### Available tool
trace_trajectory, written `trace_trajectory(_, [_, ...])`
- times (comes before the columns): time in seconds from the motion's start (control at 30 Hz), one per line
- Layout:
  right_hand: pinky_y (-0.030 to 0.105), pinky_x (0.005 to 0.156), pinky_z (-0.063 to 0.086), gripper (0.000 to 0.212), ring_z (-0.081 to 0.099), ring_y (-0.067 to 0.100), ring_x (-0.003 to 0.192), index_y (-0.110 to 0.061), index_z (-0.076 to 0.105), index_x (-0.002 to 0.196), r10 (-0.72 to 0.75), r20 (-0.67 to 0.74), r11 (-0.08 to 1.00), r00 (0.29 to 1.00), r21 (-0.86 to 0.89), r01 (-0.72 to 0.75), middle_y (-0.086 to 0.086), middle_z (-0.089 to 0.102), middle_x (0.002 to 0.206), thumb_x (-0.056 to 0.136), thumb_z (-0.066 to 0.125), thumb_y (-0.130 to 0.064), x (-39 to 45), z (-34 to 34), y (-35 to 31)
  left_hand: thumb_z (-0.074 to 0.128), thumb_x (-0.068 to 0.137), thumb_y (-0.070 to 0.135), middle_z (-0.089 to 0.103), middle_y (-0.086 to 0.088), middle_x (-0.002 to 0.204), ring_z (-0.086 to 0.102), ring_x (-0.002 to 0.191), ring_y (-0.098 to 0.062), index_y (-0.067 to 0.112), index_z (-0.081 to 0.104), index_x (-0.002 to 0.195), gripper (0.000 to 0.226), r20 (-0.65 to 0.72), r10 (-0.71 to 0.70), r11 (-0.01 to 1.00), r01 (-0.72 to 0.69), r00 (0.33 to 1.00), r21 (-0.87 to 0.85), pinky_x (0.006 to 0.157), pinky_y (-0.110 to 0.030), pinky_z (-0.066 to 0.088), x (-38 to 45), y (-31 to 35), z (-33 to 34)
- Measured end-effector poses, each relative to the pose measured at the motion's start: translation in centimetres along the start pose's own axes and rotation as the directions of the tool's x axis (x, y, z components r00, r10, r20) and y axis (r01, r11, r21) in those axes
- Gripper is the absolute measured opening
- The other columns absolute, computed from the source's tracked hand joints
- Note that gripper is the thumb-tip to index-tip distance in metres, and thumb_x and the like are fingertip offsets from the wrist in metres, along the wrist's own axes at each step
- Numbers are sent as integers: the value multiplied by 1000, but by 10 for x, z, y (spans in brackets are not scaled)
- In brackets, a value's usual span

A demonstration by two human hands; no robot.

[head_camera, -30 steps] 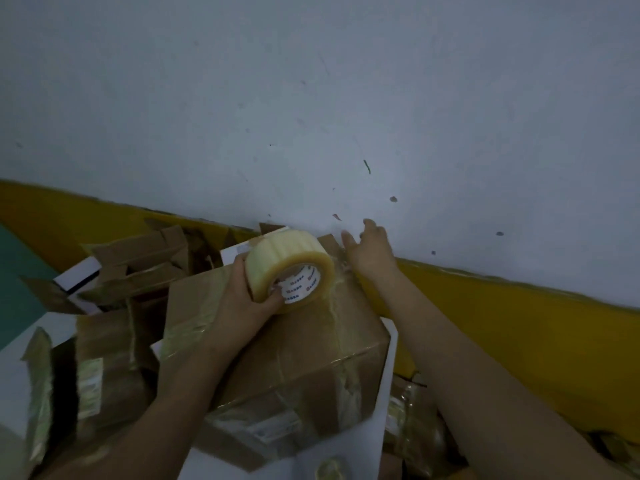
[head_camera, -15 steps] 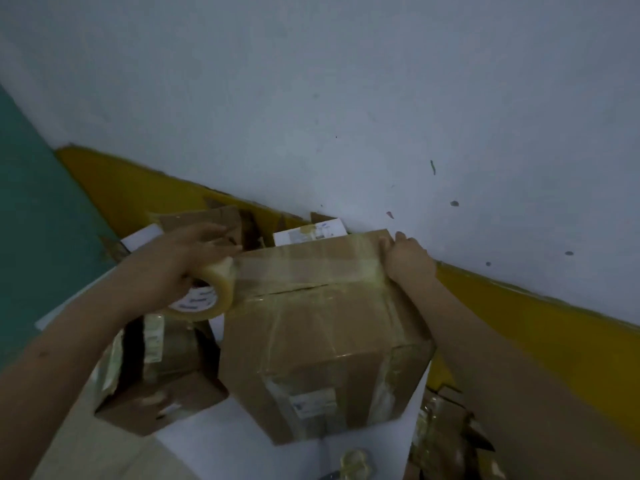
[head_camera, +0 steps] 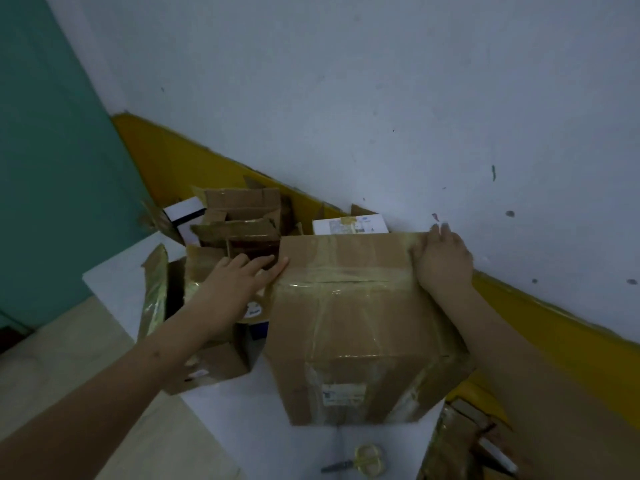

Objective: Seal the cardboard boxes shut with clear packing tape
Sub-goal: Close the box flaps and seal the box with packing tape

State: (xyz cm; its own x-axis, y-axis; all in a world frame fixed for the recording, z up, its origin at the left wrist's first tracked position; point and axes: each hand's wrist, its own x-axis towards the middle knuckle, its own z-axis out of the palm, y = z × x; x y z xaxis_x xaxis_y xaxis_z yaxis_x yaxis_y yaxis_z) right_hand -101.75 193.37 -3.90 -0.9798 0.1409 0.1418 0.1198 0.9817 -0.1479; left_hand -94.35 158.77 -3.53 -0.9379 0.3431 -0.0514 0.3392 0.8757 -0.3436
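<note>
- Wall (head_camera: 346, 98): pale, with a yellow band along the bottom, teal panel on the left.
- Counter (head_camera: 242, 427): white, carries the boxes.
- Box (head_camera: 353, 334): big cardboard one, middle of the counter, back edge near the wall. Flaps down, clear tape strip (head_camera: 346, 275) across the top seam from left edge to right edge, more tape running down the front. Small label low on the front face.
- Open box (head_camera: 194, 327): left of the big one, touching or just beside it, flaps up, partly under my left arm.
- Box pile (head_camera: 239, 216): smaller open cartons behind it, against the yellow band. One white box (head_camera: 349, 225) behind the big box.
- My left hand (head_camera: 239, 285): fingers straight, grip released, tips pressing the box's top left corner where the tape ends.
- My right hand (head_camera: 443, 261): flat on the top right corner, fingers relaxed over the tape end, grasping nothing.
- Tape roll (head_camera: 254, 310): under my left palm, between the two boxes, mostly hidden; can't tell if my thumb is hooked on it.
- Scissors (head_camera: 360, 460): yellow handles, on the counter in front of the box, apart from it.
</note>
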Motion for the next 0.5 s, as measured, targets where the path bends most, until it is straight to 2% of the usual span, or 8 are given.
trace_trajectory(0.07, [56,119,11,72,11,37,150,-9,13,157,-90,165,995,982,-36,97,18,6,165,102,19,-55,-18,2,-42,59,92,9,13,2,168,37,134,-24,33,-30,151,109,12,-10,1000,10,1000,-2,103,-37,34,0,1,-2])
trace_trajectory(0.17, [57,120,-7,81,-8,30,153,-16,2,159,-265,273,962,925,6,273,10,-8,166,97,7,-67,-46,12,-107,58,93,7,12,3,168,38,129,-25,27,-26,154,105,59,-40,998,42,997,-38,102,-37,34,-1,2,-4])
trace_trajectory(0.23, [57,120,-9,88,-10,26,153,-16,-2,159,-318,264,946,910,33,321,8,-9,166,93,5,-73,-50,15,-122,56,92,5,15,2,167,39,127,-25,21,-26,154,105,72,-81,994,87,994,-72,103,-36,35,-1,3,-5])
trace_trajectory(0.37, [55,121,-6,89,-11,20,153,-20,-1,159,-402,269,912,875,33,408,4,-8,166,91,4,-77,-37,14,-100,54,91,4,18,-3,166,39,127,-27,12,-27,153,103,66,-88,992,94,994,-89,104,-38,38,-2,17,-9])
trace_trajectory(0.5, [51,122,-7,86,-10,15,153,-26,-3,159,-468,272,878,841,35,477,-1,-9,166,90,6,-77,-25,10,-71,54,97,15,16,-6,166,38,133,-31,10,-13,159,92,57,-66,992,72,996,-103,107,-43,38,2,53,-16])
